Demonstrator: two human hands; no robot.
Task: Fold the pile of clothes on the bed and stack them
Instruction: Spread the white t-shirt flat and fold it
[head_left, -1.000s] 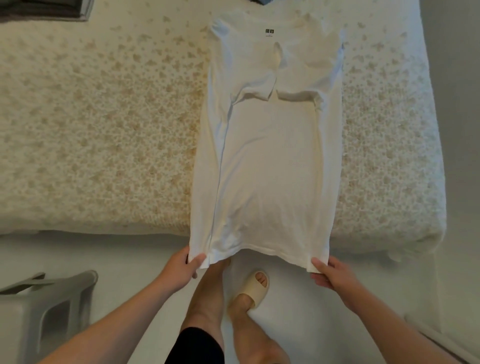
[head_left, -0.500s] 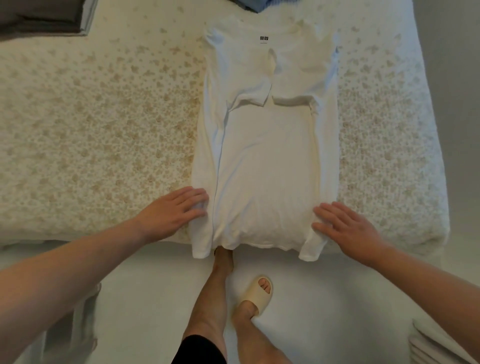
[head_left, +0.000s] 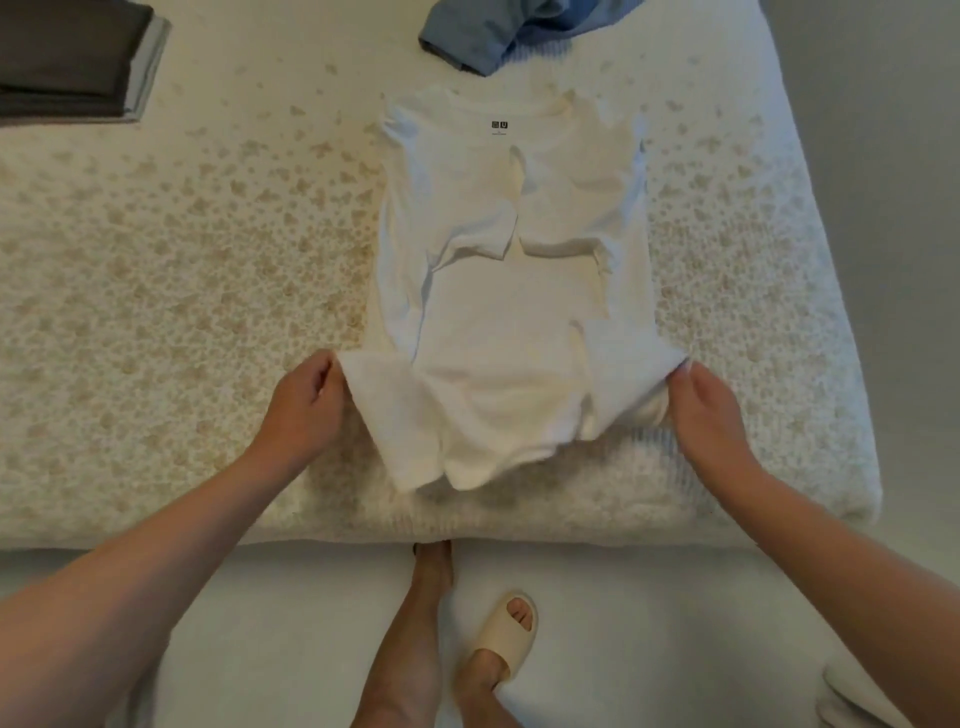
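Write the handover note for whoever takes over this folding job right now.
Left hand pinches the white T-shirt at its left side; right hand grips the right side.
Shirt lies on the bed, sleeves folded in, bottom edge bunched near the bed's edge.
Folded dark stack far left; blue clothes unfolded beyond the shirt.
Left: fold the shirt crosswise, stack it, fold the blue clothes.

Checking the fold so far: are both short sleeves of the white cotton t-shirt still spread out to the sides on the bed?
No, both sleeves of the white cotton t-shirt are folded inward over its chest.
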